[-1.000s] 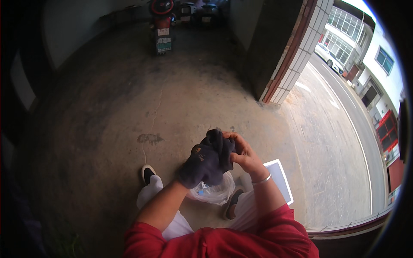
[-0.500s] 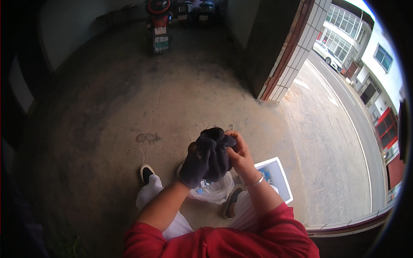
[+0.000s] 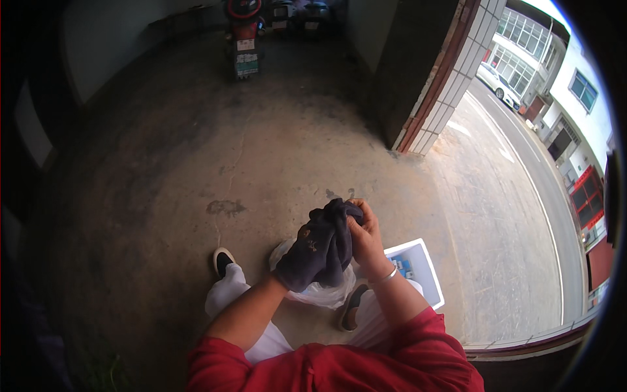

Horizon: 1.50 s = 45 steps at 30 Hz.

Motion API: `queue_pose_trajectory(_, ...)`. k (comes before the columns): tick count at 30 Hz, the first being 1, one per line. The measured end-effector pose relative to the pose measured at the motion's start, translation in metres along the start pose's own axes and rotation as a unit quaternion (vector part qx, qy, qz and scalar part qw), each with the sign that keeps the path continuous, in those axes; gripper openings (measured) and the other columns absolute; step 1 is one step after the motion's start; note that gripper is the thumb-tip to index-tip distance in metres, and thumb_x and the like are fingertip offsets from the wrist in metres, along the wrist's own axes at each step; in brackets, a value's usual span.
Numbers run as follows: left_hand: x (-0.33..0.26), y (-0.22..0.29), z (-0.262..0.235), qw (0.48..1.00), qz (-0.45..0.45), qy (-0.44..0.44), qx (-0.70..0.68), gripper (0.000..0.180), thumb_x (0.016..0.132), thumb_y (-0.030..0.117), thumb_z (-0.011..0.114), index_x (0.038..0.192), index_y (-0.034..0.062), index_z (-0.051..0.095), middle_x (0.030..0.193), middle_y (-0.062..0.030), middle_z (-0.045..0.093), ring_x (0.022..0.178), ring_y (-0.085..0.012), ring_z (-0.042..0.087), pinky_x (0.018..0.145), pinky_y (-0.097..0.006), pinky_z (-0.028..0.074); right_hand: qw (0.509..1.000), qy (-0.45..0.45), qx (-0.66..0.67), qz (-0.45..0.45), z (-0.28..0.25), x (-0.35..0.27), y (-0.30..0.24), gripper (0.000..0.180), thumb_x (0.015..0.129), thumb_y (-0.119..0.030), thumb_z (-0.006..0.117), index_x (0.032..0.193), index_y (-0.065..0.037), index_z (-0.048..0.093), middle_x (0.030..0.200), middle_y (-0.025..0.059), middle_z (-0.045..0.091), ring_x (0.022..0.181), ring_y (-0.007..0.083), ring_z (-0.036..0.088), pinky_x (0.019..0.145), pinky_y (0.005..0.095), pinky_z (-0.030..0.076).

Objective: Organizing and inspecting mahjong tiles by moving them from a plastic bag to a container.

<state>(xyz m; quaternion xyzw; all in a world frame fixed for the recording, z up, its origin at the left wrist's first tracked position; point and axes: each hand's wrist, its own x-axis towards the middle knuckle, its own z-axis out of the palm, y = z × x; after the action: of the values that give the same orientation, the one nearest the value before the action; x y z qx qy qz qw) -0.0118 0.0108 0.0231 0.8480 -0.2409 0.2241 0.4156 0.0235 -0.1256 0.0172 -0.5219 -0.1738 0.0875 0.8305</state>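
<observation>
A dark purple-grey cloth piece (image 3: 317,251), sock-like or glove-like with a small light mark, covers my left hand down to the wrist (image 3: 273,287). Because the cloth hides those fingers, their pose does not show. My right hand (image 3: 367,238), bare and wearing a silver bangle (image 3: 390,273), pinches the bunched far end of the cloth. Under both hands, a clear plastic bag (image 3: 326,295) with white and blue bits in it lies on the floor between my feet.
To my right stands a white foam box (image 3: 428,271) holding blue items. A tiled pillar (image 3: 444,98) borders the doorway to the road, where a white car (image 3: 499,85) is parked. A red motorbike (image 3: 245,42) stands at the back. My shoe (image 3: 223,262) is at left.
My right hand has drawn the far end of the cloth tighter. The cloth over my left hand looks more stretched and twisted, and more of the bag shows below it.
</observation>
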Motion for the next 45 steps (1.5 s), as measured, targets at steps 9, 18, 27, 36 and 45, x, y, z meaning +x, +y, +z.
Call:
queue_pose_trajectory(9,0.007,-0.011,-0.013,0.991,0.053,0.049,0.111,0.024,0.062,0.018,0.063,0.085,0.0135,0.058,0.094,-0.0132,0.054,0.085,-0.0347,0.056,0.067,-0.047,0.046,0.984,-0.107,-0.142,-0.015,0.004,-0.007,-0.003,0.041,0.084,-0.009,0.067,0.121,-0.004,0.049,0.128,0.0086,0.048,0.114,0.0168,0.049,0.096,0.0286,0.040)
queue_pose_trajectory(18,0.005,0.007,-0.003,0.997,0.013,-0.061,0.047,0.071,0.057,0.013,0.066,0.124,0.0034,0.043,0.114,-0.0226,0.054,0.104,-0.0410,0.053,0.088,-0.044,0.045,1.000,-0.013,0.026,0.010,-0.020,0.003,0.012,0.032,0.089,-0.008,0.059,0.119,-0.002,0.048,0.105,0.0034,0.059,0.097,0.0112,0.057,0.087,0.0245,0.046)
queue_pose_trajectory(27,0.007,-0.007,-0.023,0.989,-0.033,0.106,0.100,0.024,0.078,0.024,0.060,0.092,0.0056,0.055,0.083,-0.0164,0.057,0.081,-0.0343,0.057,0.068,-0.044,0.045,0.997,-0.081,0.004,0.004,-0.010,0.001,0.010,0.029,0.085,-0.004,0.061,0.113,-0.005,0.053,0.114,0.0052,0.055,0.108,0.0137,0.052,0.095,0.0272,0.040)
queue_pose_trajectory(36,-0.003,-0.015,-0.007,0.995,0.024,0.098,-0.012,0.023,0.077,0.021,0.059,0.097,0.0099,0.054,0.094,-0.0135,0.054,0.086,-0.0310,0.055,0.075,-0.040,0.045,0.997,-0.035,-0.066,-0.015,0.001,-0.007,0.008,0.023,0.077,-0.004,0.062,0.096,-0.004,0.050,0.103,0.0040,0.054,0.097,0.0105,0.050,0.086,0.0245,0.040)
queue_pose_trajectory(45,0.005,0.007,-0.027,0.988,0.076,-0.080,0.112,0.035,0.068,0.020,0.066,0.101,0.0069,0.061,0.109,-0.0139,0.061,0.101,-0.0302,0.057,0.084,-0.039,0.045,0.993,0.053,0.106,0.003,-0.008,0.006,0.001,0.034,0.094,-0.025,0.055,0.117,0.000,0.054,0.112,0.0127,0.062,0.099,0.0185,0.061,0.087,0.0296,0.050)
